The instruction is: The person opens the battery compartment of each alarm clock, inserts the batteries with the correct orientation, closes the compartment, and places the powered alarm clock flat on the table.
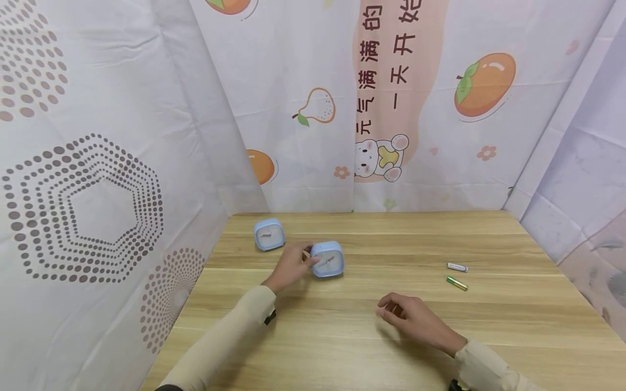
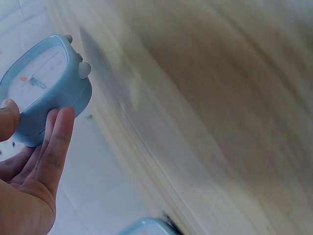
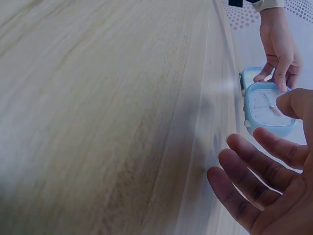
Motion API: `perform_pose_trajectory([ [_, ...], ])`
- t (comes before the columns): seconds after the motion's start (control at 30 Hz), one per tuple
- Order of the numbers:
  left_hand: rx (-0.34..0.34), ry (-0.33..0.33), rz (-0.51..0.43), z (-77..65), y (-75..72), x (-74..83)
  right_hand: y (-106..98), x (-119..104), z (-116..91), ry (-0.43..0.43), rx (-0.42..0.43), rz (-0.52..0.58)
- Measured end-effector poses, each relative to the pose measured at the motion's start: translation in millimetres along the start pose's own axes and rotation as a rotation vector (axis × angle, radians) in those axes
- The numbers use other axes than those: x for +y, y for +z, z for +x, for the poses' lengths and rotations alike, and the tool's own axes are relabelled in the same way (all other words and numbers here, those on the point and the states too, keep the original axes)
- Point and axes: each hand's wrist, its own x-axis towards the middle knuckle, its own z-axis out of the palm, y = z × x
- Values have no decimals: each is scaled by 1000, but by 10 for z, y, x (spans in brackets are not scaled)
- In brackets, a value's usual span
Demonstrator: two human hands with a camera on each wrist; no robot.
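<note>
My left hand (image 1: 292,265) grips a light blue, rounded-square alarm clock (image 1: 327,259) by its side. The left wrist view has the thumb over the rim of this clock (image 2: 44,83) and fingers along its body. Whether its small feet touch the table cannot be told. To the left of that hand, a second blue alarm clock (image 1: 269,234) stands on the table. My right hand (image 1: 415,320) hovers over the table to the right of the gripped clock, holding nothing, with relaxed, slightly bent fingers (image 3: 244,166).
On the right side of the wooden table (image 1: 381,358) lie a white battery (image 1: 457,266) and a green and gold battery (image 1: 457,283). A printed curtain (image 1: 293,65) hangs along the table's back edge, and more white cloth (image 1: 117,108) borders the left side.
</note>
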Motion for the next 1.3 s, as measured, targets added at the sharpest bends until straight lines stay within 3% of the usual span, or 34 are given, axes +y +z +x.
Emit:
perform_pose_trajectory([
  [0.23,-47,61,11,-85,149,162,-1,-8,-7,10,1,-3],
  [0.6,-72,79,-10,-201,299,331,-11,7,-47,16,1,0],
  [1.0,-118,108,1,-273,432,436,-1,10,-74,34,-2,7],
  [1.3,-109,117,-24,-310,479,491,-34,-5,-79,16,-6,17],
])
